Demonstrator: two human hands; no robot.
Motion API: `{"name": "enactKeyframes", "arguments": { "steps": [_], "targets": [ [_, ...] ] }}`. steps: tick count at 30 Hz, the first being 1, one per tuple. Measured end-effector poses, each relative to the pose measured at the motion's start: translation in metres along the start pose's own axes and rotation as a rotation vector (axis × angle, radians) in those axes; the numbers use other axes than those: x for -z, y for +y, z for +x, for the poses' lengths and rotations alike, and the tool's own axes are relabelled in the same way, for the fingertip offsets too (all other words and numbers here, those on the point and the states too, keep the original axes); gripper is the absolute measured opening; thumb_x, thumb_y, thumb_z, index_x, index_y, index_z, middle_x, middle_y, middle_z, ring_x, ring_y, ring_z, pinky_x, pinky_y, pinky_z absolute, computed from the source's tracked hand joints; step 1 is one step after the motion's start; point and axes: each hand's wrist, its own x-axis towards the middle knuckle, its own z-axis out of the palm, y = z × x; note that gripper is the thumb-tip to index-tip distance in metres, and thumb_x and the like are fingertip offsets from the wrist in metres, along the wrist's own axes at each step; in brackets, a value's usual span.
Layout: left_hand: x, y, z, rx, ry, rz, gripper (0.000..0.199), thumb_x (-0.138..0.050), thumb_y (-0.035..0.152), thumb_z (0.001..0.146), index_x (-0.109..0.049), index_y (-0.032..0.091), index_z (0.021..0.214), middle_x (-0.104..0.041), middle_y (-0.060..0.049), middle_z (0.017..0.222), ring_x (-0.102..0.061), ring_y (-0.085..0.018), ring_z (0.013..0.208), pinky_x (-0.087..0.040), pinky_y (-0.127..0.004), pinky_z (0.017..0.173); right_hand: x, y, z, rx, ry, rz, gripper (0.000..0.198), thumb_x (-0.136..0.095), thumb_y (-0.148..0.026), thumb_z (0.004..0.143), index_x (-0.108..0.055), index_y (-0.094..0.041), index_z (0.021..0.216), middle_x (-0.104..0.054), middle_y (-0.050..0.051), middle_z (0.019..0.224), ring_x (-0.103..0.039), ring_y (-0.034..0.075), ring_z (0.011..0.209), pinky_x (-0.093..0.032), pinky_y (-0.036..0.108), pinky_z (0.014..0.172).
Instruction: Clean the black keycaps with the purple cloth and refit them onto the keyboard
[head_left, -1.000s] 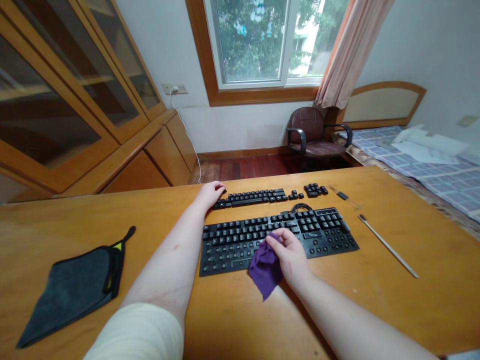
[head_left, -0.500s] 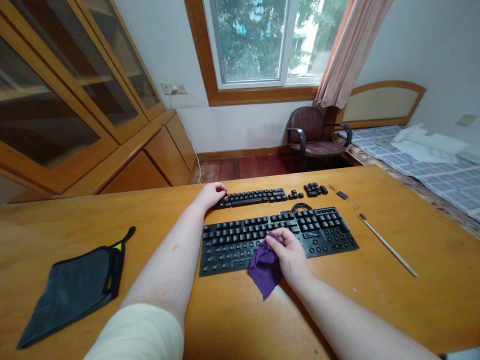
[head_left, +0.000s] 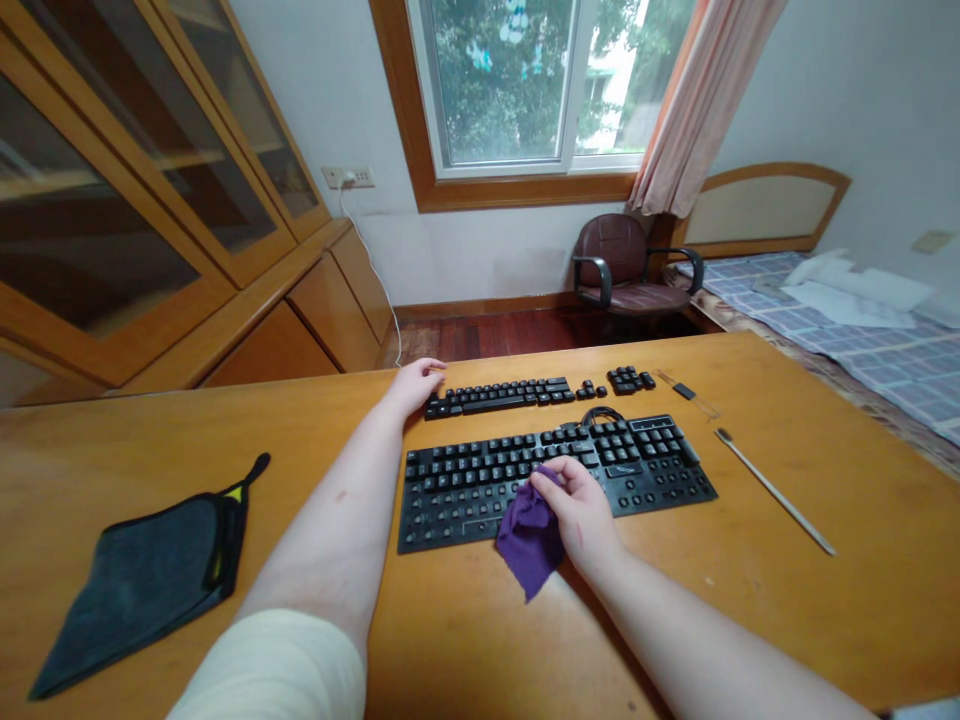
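Note:
A black keyboard (head_left: 450, 490) lies on the desk, with keycaps on its upper rows and bare switches on its lower left part and the number block. Over its front edge my right hand (head_left: 581, 510) pinches a crumpled purple cloth (head_left: 531, 550), which hangs down across the bottom row. Behind the keyboard, loose black keycaps (head_left: 510, 394) are laid out in rows. My left hand (head_left: 418, 387) is beside the left end of those rows, fingers stretched out and apart, with nothing visible in them.
Right of the keyboard lie a thin brush (head_left: 780, 495) and a small wire keycap puller (head_left: 683, 391). A dark folded pouch (head_left: 157, 575) rests on the left of the desk (head_left: 315, 450). Beyond the desk stand a chair (head_left: 637, 265) and a bed (head_left: 840, 310).
My left hand has drawn slightly left and away from the end keycaps, and its fingers have come off them. My right hand and the purple cloth have stayed in place.

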Motion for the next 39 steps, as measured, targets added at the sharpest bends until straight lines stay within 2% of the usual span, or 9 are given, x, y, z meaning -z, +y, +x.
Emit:
{"name": "enactKeyframes", "arguments": {
  "steps": [3,5,10,18,21,24,27,33,39],
  "targets": [
    [0.008,-0.001,0.002,0.034,0.029,-0.01,0.032,-0.056,0.028,0.069,-0.064,0.018,0.098,-0.069,-0.007,0.096,-0.064,-0.019,0.088,-0.048,-0.028,0.077,0.0,0.001,0.0,0.004,0.007,-0.005,0.026,-0.071,-0.04,0.068,-0.055,-0.02,0.076,-0.063,-0.001,0.068,-0.058,0.015,0.062,-0.042,0.027,0.059],
    [0.013,0.0,0.001,0.051,0.002,-0.018,0.03,-0.056,0.026,0.068,-0.065,0.017,0.095,-0.069,-0.008,0.097,-0.064,-0.019,0.09,-0.048,-0.027,0.078,0.0,0.001,0.0,0.004,0.008,-0.003,0.026,-0.071,-0.04,0.068,-0.055,-0.021,0.076,-0.063,-0.001,0.068,-0.058,0.016,0.062,-0.042,0.027,0.059],
    [0.022,0.003,-0.004,0.079,-0.127,-0.02,0.031,-0.06,0.019,0.062,-0.067,0.018,0.092,-0.07,-0.007,0.098,-0.065,-0.02,0.085,-0.05,-0.025,0.069,0.0,0.001,0.0,0.007,0.004,-0.006,0.026,-0.07,-0.041,0.068,-0.055,-0.02,0.075,-0.063,0.0,0.068,-0.057,0.016,0.062,-0.042,0.027,0.058],
    [0.044,-0.01,-0.004,0.161,-0.153,0.041,0.027,-0.067,0.017,0.053,-0.07,0.017,0.08,-0.072,-0.009,0.088,-0.065,-0.021,0.08,-0.05,-0.028,0.068,-0.002,-0.001,0.0,-0.002,0.004,0.011,0.028,-0.071,-0.041,0.067,-0.055,-0.02,0.076,-0.063,-0.001,0.068,-0.057,0.015,0.062,-0.043,0.027,0.058],
    [0.051,-0.012,-0.007,0.156,-0.211,0.033,0.037,-0.07,0.014,0.047,-0.07,0.019,0.084,-0.071,-0.007,0.09,-0.065,-0.021,0.081,-0.051,-0.026,0.065,-0.001,-0.001,-0.001,-0.008,0.0,0.021,0.027,-0.071,-0.041,0.068,-0.055,-0.021,0.076,-0.063,-0.001,0.068,-0.057,0.015,0.062,-0.042,0.026,0.059],
    [0.05,-0.009,-0.01,0.125,-0.257,0.047,0.044,-0.07,0.014,0.047,-0.07,0.02,0.091,-0.071,-0.006,0.093,-0.065,-0.019,0.076,-0.051,-0.026,0.063,-0.001,-0.001,-0.001,-0.007,-0.002,0.025,0.026,-0.071,-0.04,0.068,-0.055,-0.02,0.076,-0.063,-0.001,0.068,-0.057,0.015,0.061,-0.042,0.026,0.058],
    [0.045,-0.003,-0.011,0.098,-0.248,0.084,0.038,-0.071,0.015,0.049,-0.071,0.019,0.087,-0.072,-0.005,0.085,-0.064,-0.018,0.07,-0.052,-0.027,0.064,-0.001,-0.002,-0.001,-0.006,-0.001,0.014,0.026,-0.071,-0.04,0.068,-0.055,-0.02,0.075,-0.062,-0.001,0.067,-0.056,0.015,0.06,-0.041,0.026,0.057],
    [0.039,-0.003,-0.009,0.078,-0.211,0.114,0.026,-0.069,0.018,0.054,-0.071,0.019,0.08,-0.072,-0.004,0.076,-0.064,-0.019,0.071,-0.051,-0.027,0.066,-0.001,-0.002,-0.001,0.003,-0.001,-0.015,0.028,-0.07,-0.042,0.068,-0.056,-0.02,0.075,-0.064,0.0,0.068,-0.057,0.015,0.061,-0.042,0.027,0.058],
    [0.039,0.0,-0.011,0.077,-0.204,0.155,0.029,-0.067,0.017,0.056,-0.071,0.018,0.085,-0.071,-0.003,0.073,-0.064,-0.018,0.067,-0.05,-0.026,0.066,-0.002,-0.002,0.0,-0.007,0.003,-0.007,0.026,-0.071,-0.04,0.068,-0.055,-0.02,0.075,-0.064,0.0,0.068,-0.057,0.016,0.062,-0.042,0.026,0.058]
  ]
}}
